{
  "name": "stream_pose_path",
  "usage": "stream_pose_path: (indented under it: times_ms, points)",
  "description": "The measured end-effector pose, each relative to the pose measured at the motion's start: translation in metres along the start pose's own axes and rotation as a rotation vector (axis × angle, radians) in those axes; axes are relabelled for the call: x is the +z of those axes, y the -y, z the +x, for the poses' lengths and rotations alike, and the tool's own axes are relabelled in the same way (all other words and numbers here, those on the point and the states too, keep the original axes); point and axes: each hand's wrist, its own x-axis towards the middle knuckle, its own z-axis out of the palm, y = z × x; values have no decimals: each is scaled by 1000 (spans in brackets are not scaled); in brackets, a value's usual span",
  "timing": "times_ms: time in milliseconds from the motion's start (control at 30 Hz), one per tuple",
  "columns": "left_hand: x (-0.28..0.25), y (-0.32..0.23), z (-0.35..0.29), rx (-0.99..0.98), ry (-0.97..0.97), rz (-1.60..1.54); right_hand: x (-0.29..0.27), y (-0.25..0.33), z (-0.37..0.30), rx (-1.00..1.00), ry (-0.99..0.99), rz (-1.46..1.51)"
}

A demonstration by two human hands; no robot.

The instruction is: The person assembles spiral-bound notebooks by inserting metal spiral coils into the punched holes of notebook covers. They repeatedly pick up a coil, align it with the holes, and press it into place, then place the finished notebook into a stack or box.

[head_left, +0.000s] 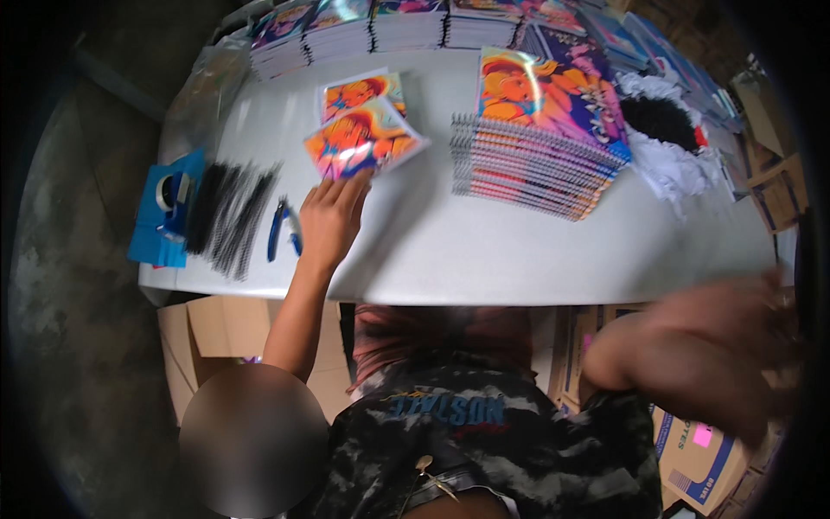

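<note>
- Orange-and-purple glossy rectangular cover (365,137): left of centre on the white smooth-topped table (432,268), set askew and overlapping the near part of a similar orange glossy cover (361,90).
- Left hand (335,212): fingers bent together, touching the nearer cover's near edge; the thumb is hidden, so I cannot tell whether it grips.
- Right hand (743,316): a blur beyond the table's near right edge; I cannot tell whether it is open or closed.
- Blue-handled metal pliers (276,232): just left of the left wrist.
- Black thin wire coils (232,216): a bundle further left, beside a blue tape dispenser with a white roll (179,192).
- Multicoloured stack of spiral-bound notebooks (538,164): right of the covers, coils facing near.
- Colourful stacked notebooks (408,33): lined along the far edge.
</note>
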Motion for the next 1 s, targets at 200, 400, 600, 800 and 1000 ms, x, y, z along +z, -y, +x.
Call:
stream_pose_path:
  times_ms: [200,400,600,800,1000]
  points:
    - [-78,-69,-9,-13,415,-464,113,-47,-145,181,836,-82]
    - [-95,-17,-11,-419,-147,-833,92,-54,-152,976,116,476]
    - [-5,-14,-70,-875,296,-1217,103,-79,-210,1097,251,562]
    - [0,-35,-82,-745,193,-1145,89,-74,-174,978,240,763]
    - [-13,133,-67,-494,6,667,89,-86,-185,869,330,502]
